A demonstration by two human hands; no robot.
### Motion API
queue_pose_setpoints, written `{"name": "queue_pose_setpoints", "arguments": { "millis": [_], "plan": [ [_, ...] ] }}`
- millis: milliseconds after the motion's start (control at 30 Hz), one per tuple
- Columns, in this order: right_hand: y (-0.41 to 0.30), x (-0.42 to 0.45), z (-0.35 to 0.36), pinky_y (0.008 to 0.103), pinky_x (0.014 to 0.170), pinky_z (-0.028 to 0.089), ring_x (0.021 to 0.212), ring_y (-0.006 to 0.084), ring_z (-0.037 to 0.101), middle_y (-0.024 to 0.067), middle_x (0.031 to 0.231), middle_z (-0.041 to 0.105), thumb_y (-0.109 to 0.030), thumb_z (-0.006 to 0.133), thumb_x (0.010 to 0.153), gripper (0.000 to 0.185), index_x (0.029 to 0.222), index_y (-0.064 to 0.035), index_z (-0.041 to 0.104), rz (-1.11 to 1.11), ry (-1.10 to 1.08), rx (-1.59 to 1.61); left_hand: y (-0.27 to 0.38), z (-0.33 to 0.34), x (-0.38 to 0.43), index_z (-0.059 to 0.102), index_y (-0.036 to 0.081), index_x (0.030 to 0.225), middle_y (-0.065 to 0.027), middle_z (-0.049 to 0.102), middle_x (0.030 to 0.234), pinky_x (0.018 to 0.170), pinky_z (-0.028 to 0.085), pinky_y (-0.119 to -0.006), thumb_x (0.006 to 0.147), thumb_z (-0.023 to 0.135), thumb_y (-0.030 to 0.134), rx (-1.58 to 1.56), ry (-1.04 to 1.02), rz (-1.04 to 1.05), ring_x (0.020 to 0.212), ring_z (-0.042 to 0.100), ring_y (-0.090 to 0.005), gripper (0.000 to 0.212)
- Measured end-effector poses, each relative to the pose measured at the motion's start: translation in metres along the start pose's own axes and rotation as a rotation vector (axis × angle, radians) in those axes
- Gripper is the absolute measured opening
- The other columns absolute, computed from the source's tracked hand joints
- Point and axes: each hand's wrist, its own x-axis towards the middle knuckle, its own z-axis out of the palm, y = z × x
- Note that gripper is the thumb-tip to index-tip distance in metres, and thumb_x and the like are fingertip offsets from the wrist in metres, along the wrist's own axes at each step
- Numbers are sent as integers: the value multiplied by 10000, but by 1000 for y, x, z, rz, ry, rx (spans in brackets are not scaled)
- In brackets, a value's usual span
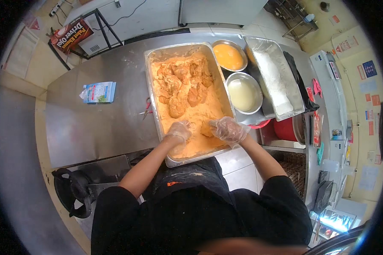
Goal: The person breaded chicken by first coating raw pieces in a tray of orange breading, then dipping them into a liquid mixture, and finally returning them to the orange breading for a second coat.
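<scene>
A deep steel pan (149,86) before me holds orange seasoned flour (194,149). Several raw meat pieces, likely chicken, (177,106) lie coated in its far half. Both hands wear clear plastic gloves. My left hand (179,131) is at the near left of the pan, its fingers curled down at the flour; whether anything is inside them is hidden. At the near right, my right hand (229,130) has its fingertips closed on the edge of a flour-covered piece (207,128), which rests in the flour.
Right of the pan stand a bowl of orange liquid (228,56), a bowl of pale liquid (242,92) and a long steel pan with white powder (273,76). Red-handled scissors (146,110) and a blue-white packet (99,92) lie on the steel table (83,134) to the left.
</scene>
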Motion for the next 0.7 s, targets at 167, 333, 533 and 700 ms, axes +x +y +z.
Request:
{"name": "queue_pose_setpoints", "arguments": {
  "millis": [167,333,533,700],
  "plan": [
    [18,4,18,470,691,519,736,392,652,193,747,648,-220,602,884,266,1111,-95,661,-20,131,129,-40,32,14,556,27,1286,-210,637,1214,976,478,-389,781,649,179,-47,204,228,1135,614,-354,536],
    [17,-6,17,441,679,512,756,333,647,140,788,645,-187,615,855,153,970,-89,642,12,-29,-31,7,14,1,478,-3,1362,-216,546,1364,1044,440,-373,723,727,206,83,-31,112,1243,541,-354,716],
    [10,-18,4,409,734,498,834,316,620,124,834,619,-232,643,840,166,917,-85,632,-65,145,-51,-10,10,6,470,37,1358,-253,583,1266,996,462,-378,700,754,185,-219,-5,25,1197,570,-342,732],
    [8,-20,3,436,759,503,847,336,623,140,869,638,-234,663,825,215,967,-74,648,37,53,29,-24,7,12,402,46,1433,-216,606,1231,996,457,-360,738,685,109,-486,-94,194,1144,588,-324,753]
  ]
}}
